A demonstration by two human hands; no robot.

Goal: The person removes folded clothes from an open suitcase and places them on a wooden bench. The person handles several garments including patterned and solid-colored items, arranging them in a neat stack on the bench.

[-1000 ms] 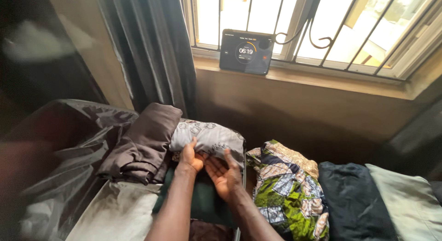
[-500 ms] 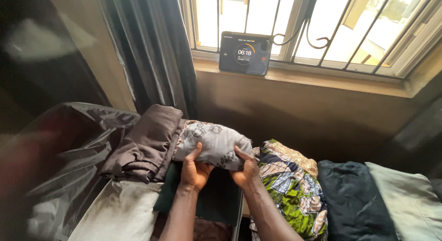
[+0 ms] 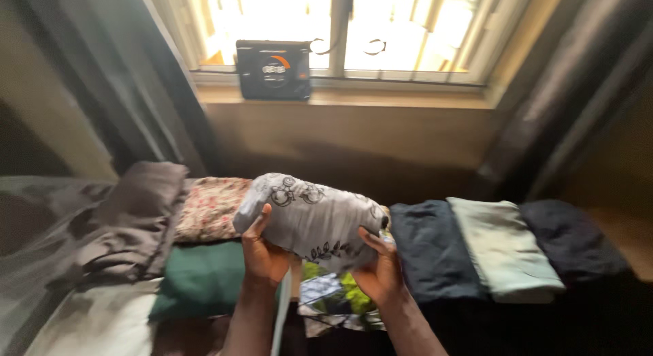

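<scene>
Both of my hands hold up a folded grey-white cloth with dark floral print (image 3: 309,216). My left hand (image 3: 262,250) grips its left underside, thumb on top. Under its right end sits my right hand (image 3: 381,271). The cloth hovers over a green and patterned fabric (image 3: 333,298), mostly hidden beneath it. A folded dark green cloth (image 3: 204,278) lies just left of my left hand. Behind that lies a pink floral folded cloth (image 3: 211,206).
Folded brown fabric (image 3: 132,213) rests at the left on a shiny dark sheet. To the right lie a dark navy cloth (image 3: 425,250), a pale green cloth (image 3: 503,250) and a black cloth (image 3: 571,237). A dark screen device (image 3: 273,69) stands on the windowsill; curtains hang at both sides.
My hands have lifted the grey-white printed cloth off the pile and carried it rightward, uncovering the pink floral cloth. The view has swung to the right.
</scene>
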